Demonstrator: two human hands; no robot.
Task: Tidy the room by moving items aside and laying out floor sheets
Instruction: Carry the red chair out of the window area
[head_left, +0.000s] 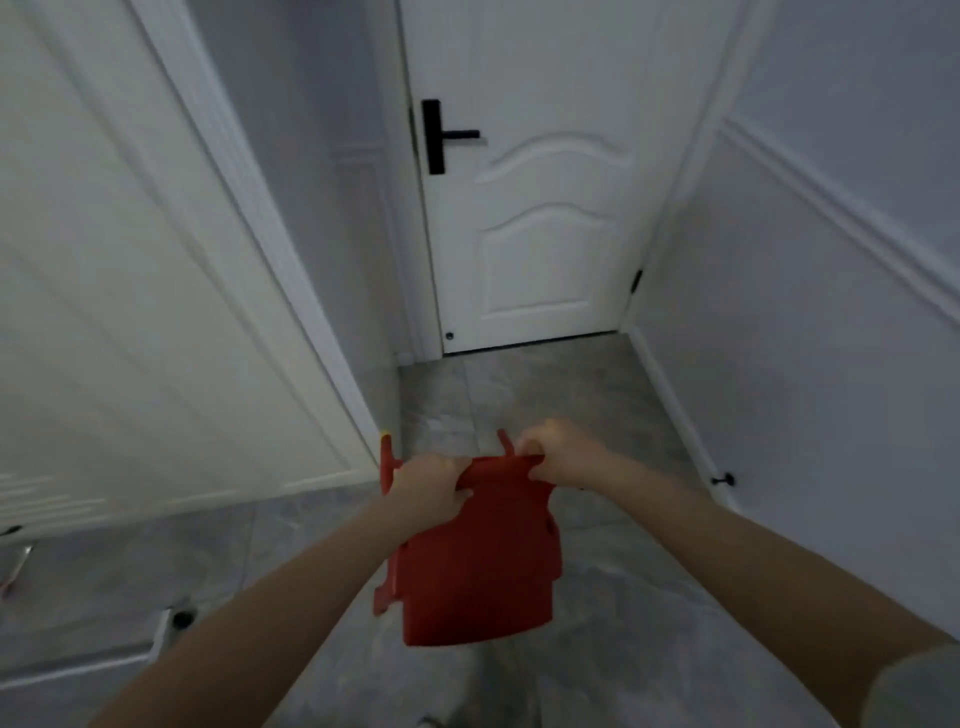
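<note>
1. Head view, the hands: both arms reach forward and down over the grey tiled floor (597, 395). The left hand (434, 486) has its fingers curled round the top edge of a red plastic stool (478, 571) at its left end, and the right hand (563, 457) grips the same edge at its right end, knuckles up.
2. Head view, the stool: it hangs from that top edge with its flat red panel facing the camera (whether it touches the floor, I cannot tell). It sits in the middle of the narrow passage, just right of the corner of an open white door (156, 322) on the left.
3. Head view, the room: a closed white door (540, 218) with a black handle (441, 136) stands at the far end, and a pale wall (810, 312) runs along the right. A black doorstop (723, 479) juts from the right wall near the floor.
</note>
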